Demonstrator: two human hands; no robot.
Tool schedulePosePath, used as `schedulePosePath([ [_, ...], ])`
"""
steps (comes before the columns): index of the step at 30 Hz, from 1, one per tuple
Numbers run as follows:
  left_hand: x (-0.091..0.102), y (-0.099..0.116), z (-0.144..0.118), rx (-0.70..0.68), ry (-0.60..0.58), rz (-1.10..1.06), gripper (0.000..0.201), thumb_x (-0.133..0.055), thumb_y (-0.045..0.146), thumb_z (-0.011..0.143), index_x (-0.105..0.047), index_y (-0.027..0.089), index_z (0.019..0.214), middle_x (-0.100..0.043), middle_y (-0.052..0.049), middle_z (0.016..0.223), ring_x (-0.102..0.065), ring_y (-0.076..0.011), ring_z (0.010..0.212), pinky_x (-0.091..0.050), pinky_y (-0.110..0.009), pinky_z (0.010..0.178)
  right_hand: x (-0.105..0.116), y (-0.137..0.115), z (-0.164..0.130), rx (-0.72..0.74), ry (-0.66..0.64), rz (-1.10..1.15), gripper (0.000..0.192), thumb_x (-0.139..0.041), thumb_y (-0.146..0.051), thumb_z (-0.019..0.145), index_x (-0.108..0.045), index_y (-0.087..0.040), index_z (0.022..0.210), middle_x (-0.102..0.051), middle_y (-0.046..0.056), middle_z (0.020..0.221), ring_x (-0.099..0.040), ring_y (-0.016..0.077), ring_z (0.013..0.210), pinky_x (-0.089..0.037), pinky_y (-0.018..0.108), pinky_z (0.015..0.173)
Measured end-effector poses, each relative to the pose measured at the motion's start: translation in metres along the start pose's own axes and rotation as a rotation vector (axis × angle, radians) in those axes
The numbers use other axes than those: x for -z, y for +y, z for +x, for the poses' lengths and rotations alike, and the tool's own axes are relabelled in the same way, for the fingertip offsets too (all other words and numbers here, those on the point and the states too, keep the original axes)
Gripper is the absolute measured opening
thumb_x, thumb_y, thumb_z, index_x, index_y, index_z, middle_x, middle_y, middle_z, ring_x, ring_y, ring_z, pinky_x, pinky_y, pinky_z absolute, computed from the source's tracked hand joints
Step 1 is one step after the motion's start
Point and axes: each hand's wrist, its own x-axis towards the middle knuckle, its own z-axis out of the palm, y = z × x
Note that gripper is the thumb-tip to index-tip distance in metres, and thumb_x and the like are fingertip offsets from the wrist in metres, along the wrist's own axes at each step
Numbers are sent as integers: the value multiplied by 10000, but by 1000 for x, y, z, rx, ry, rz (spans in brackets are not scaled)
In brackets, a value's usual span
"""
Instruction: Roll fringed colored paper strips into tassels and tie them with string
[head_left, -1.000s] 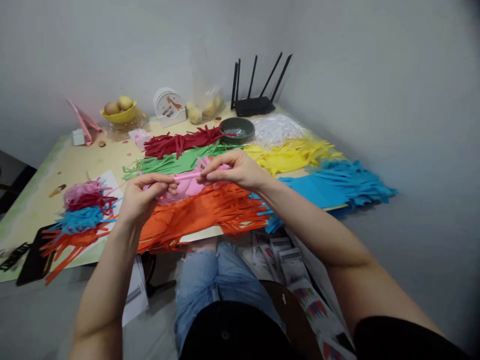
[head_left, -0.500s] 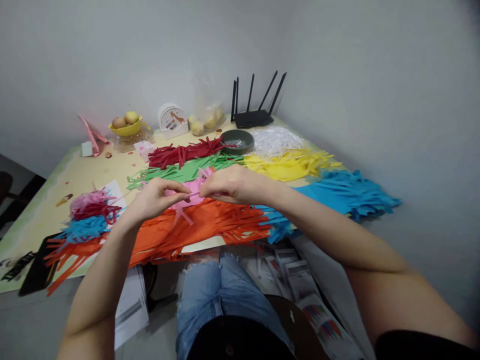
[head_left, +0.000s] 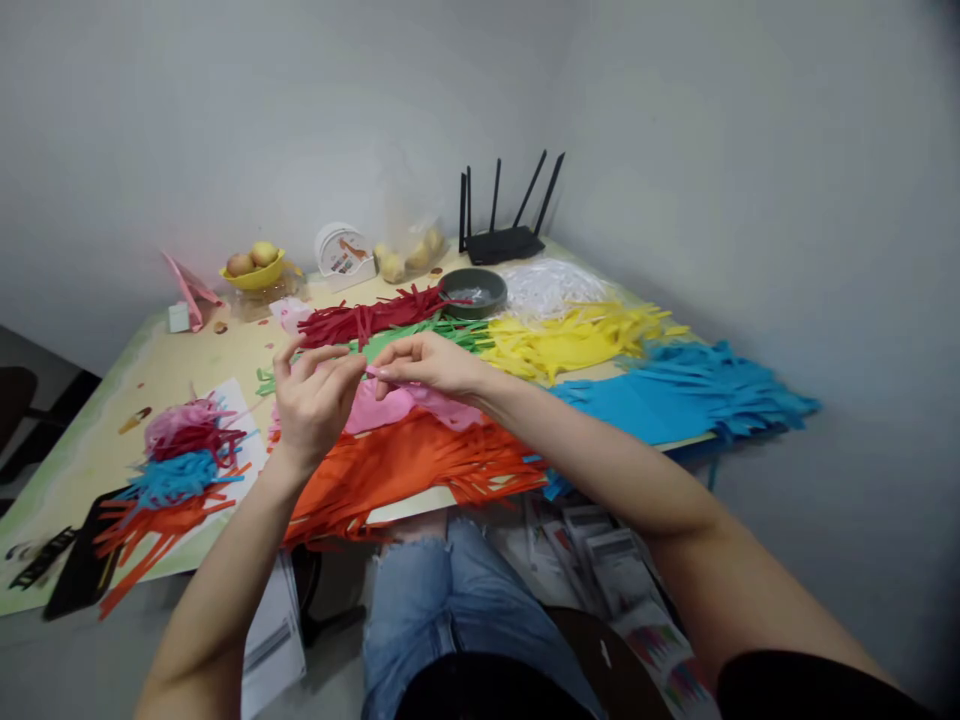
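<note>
Above the table, my left hand (head_left: 316,402) and my right hand (head_left: 433,364) meet at their fingertips on a thin, twisted pink strip (head_left: 371,372). The left thumb and index finger pinch one end, and its other fingers are raised. The right fingers close around the rest, partly hiding it. Below them lies pink fringed material (head_left: 386,410) that looks like tissue paper. An orange fringed sheet (head_left: 405,460) spreads nearer to me, and a green one (head_left: 397,342) lies just behind the hands.
Red fringe (head_left: 371,315), yellow fringe (head_left: 581,340), blue fringe (head_left: 667,392) and white shreds (head_left: 555,290) cover the table around a dark bowl (head_left: 472,308). Behind stand a black router (head_left: 504,245) and a yellow fruit bowl (head_left: 253,275). A small fringed pile (head_left: 180,450) sits at left.
My left hand has turned more upright, its fingers lifting. My right hand has shifted slightly left, and more of the pink sheet shows below it. The view has shifted a little.
</note>
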Motion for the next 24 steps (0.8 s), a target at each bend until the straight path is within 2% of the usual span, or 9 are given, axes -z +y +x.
schedulePosePath([
  [4,-15,5,7,389,148,-233,85,-694,246,871,-776,224,877,-795,-37,910,-732,-200,888,-498,-406,979,-8,4,11,154,108,145,428,-893,-478,637,-723,-149,851,-761,20,721,-720,147,723,-562,304,814],
  [8,-32,4,24,805,167,-642,166,-736,318,810,-803,182,877,-780,-46,832,-714,-194,802,-551,-317,806,0,3,34,327,235,50,388,-858,-462,706,-673,-150,844,-745,5,703,-697,127,691,-560,270,766],
  [10,-41,1,33,897,165,-775,228,-759,375,787,-806,170,874,-769,-45,815,-700,-185,799,-549,-300,812,7,3,46,376,295,-16,307,-812,-396,781,-619,-161,825,-722,-13,669,-684,123,658,-549,252,716],
  [13,-58,-3,42,943,208,-821,275,-767,416,776,-803,159,868,-757,-39,790,-681,-170,784,-548,-284,798,14,7,57,418,397,-171,139,-702,-251,876,-594,-172,840,-695,-29,670,-669,119,642,-526,232,675],
  [16,-75,-10,47,967,286,-794,228,-776,377,755,-786,160,822,-747,-21,762,-670,-153,758,-544,-268,778,26,7,64,475,451,-464,64,-623,-209,928,-663,-165,906,-745,11,839,-693,128,805,-526,240,800],
  [18,-82,-23,48,975,338,-761,200,-767,360,752,-761,165,797,-747,-21,780,-680,-157,789,-548,-274,807,50,3,70,479,459,-748,157,-591,-254,964,-717,-162,977,-766,41,999,-684,142,979,-491,254,935],
  [20,-83,-42,48,1025,382,-794,194,-753,373,747,-718,184,775,-730,-20,764,-682,-163,786,-560,-291,800,92,-6,75,336,515,-1075,257,-532,-302,1008,-732,-157,1078,-751,65,1136,-651,150,1109,-444,257,1014],
  [22,-77,-65,46,1096,389,-887,196,-739,387,744,-650,213,738,-683,-9,704,-661,-162,732,-575,-314,765,147,-12,78,-32,623,-1375,344,-411,-276,1058,-678,-150,1233,-701,92,1276,-621,147,1194,-430,252,1039],
  [24,-67,-83,43,1057,274,-879,223,-674,425,803,-587,235,726,-621,13,652,-615,-146,661,-584,-335,736,199,-13,78,-234,643,-1438,330,-440,-209,1038,-684,-38,1182,-685,210,1250,-626,232,1205,-448,342,1048],
])
